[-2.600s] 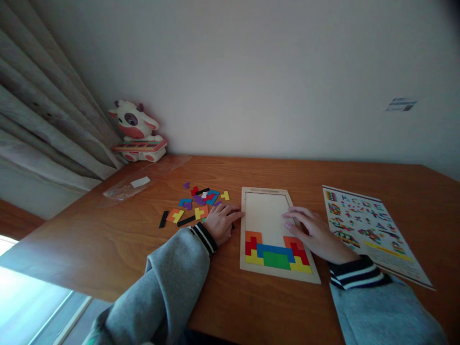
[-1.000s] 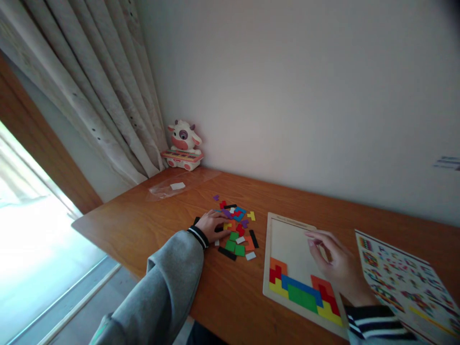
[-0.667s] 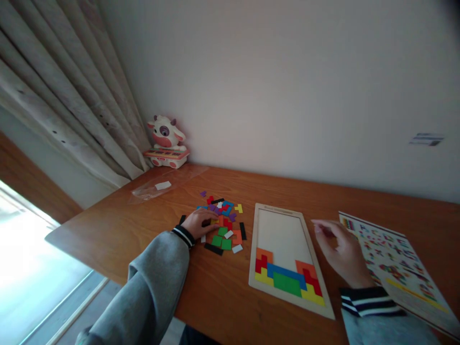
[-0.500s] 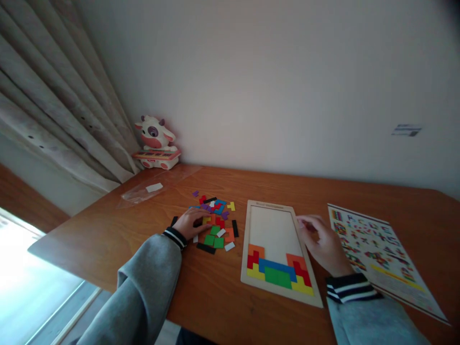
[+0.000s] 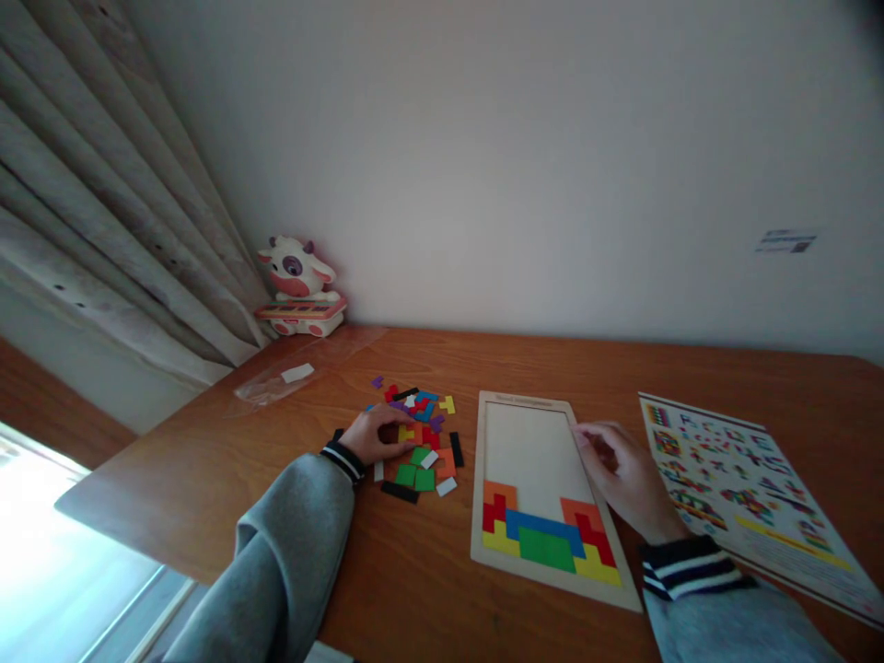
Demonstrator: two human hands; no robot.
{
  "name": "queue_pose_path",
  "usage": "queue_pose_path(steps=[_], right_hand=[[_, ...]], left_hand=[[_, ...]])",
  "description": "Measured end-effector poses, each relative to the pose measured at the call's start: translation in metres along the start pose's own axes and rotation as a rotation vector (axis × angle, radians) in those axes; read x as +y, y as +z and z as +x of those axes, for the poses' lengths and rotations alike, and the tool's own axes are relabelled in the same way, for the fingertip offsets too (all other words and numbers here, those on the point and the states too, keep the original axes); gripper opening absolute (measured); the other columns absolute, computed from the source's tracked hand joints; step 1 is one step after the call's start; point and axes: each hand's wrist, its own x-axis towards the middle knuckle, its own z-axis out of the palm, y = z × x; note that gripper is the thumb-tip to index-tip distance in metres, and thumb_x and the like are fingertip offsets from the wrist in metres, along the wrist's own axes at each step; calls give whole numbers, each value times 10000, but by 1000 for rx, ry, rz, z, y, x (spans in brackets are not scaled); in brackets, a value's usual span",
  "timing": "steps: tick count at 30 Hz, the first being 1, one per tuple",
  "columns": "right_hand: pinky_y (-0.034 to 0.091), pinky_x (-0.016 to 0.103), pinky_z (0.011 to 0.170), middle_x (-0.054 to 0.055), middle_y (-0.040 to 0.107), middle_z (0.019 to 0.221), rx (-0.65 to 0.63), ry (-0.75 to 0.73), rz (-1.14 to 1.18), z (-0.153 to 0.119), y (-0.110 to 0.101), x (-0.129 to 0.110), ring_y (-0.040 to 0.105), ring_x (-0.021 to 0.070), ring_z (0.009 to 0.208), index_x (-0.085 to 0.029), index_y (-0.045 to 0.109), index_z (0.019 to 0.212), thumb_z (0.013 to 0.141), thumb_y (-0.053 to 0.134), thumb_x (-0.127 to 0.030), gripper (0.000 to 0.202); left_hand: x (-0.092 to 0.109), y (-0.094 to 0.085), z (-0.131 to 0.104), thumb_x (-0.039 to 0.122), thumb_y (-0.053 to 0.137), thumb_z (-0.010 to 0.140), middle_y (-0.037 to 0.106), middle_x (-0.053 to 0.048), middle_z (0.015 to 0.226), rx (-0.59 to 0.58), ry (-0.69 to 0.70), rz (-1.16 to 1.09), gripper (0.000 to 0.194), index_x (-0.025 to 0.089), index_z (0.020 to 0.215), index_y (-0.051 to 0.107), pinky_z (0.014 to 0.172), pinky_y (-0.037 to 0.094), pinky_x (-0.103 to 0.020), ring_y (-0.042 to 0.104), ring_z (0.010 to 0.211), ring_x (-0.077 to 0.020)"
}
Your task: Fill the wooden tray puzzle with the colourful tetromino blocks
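Observation:
My left hand [image 5: 374, 436] rests at the left side of a scattered heap of coloured blocks [image 5: 426, 435], thumb and fingers apart, nothing seen between them. My right hand [image 5: 620, 470] is at the right edge of a wooden tray [image 5: 478, 516], its thumb and fingertips brought together; whether they pinch a small piece or only the rim is hidden. Along the tray's near end lie orange, red, yellow, blue [image 5: 543, 523] and green [image 5: 545, 549] pieces fitted side by side. The far part of the tray shows bare wood.
A printed pattern sheet [image 5: 756, 493] lies right of my right hand. At the back left sit a cow toy [image 5: 296, 285] and a clear plastic bag [image 5: 266, 391] with a white label. A curtain [image 5: 124, 203] hangs at the left.
The view has shifted slightly, so everything sits a little lower and the tray further right. My left hand's thumb and fingers are spread a little differently. My right hand stays at the tray's edge.

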Motion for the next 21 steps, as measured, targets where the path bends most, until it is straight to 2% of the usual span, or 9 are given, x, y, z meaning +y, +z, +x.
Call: queue_pose_path(steps=[6,12,18,21], right_hand=[[525,330,686,78,639,991,-16,14,-34,-1,-1,-1,623,194,793,-210,628,1047,945,498,-346,213],[525,327,651,75,641,987,-11,23,-54,-3,-1,0,622,193,761,-213,644,1036,931,520,-362,221],[529,333,661,80,643,1002,-16,21,-36,-4,-1,-1,623,199,775,-220,639,1038,937,512,-365,218],[530,335,666,79,646,995,-16,31,-35,-4,-1,-3,627,202,780,-221,642,1024,934,515,-366,213]], left_hand=[[3,2,-2,413,752,779,721,-84,1029,-6,61,15,356,195,1056,700,897,536,-381,655,974,-220],[21,-5,-4,342,652,851,686,-108,1099,-34,139,109,290,204,1102,696,912,503,-406,629,1002,-235],[44,-8,-16,504,715,788,701,-83,980,-106,191,41,332,242,990,744,834,524,-382,641,894,-223],[47,-9,-19,503,708,806,700,-71,978,-117,197,33,284,273,961,766,828,526,-373,641,894,-212]])
